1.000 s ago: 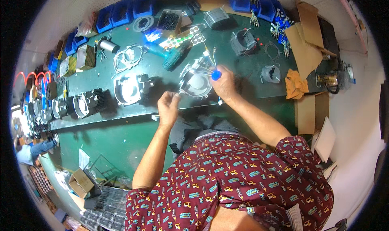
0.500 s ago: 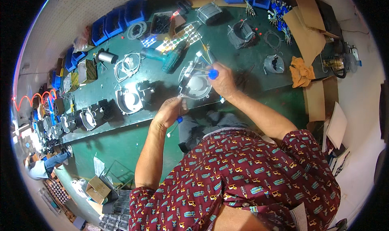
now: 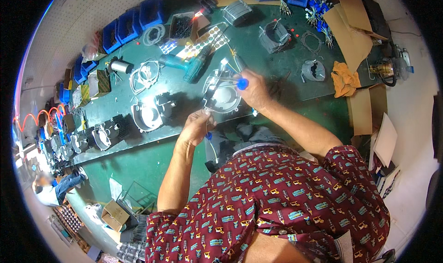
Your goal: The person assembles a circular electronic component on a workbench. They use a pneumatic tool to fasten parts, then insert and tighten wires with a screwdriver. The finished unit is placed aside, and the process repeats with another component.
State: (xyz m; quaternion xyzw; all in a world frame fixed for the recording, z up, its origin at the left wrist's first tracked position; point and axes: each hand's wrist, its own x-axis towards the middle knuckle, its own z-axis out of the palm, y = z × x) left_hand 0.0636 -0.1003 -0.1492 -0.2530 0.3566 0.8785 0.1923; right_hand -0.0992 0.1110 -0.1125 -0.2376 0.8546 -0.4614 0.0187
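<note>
Holding close about a round metal housing (image 3: 225, 97), at the near edge of the green bench (image 3: 256, 60): two bare hands.

Right hand (image 3: 254, 91): fingers curled nearly closed at the housing's right side; a round blue part (image 3: 242, 84) at its thumb side, pale wires (image 3: 232, 80) leading from it over the housing. The hold probably keeps the wires gathered.

Left hand (image 3: 196, 126): fingers bent inward, little gap showing, at the housing's lower-left rim. Beneath it, a second blue part (image 3: 208, 135) with a thin lead (image 3: 213, 148) hanging past the bench edge. Whether rim or lead is pinched, cannot tell; the position would suit steadying.

Just beyond: teal power drill (image 3: 188, 69), lying on its side, seemingly parked within easy reach.

Left along the edge: another open housing (image 3: 148, 114), then further housings (image 3: 105, 133) in a row, apparently queued as like pieces.

Behind: white cable coil (image 3: 144, 77); sheet of round stickers (image 3: 206, 42); box of small dark parts (image 3: 182, 40); blue bins (image 3: 128, 38) at the back, presumably leaving the front for handwork.

Far right: orange cloth (image 3: 345, 80), crumpled, well apart.
</note>
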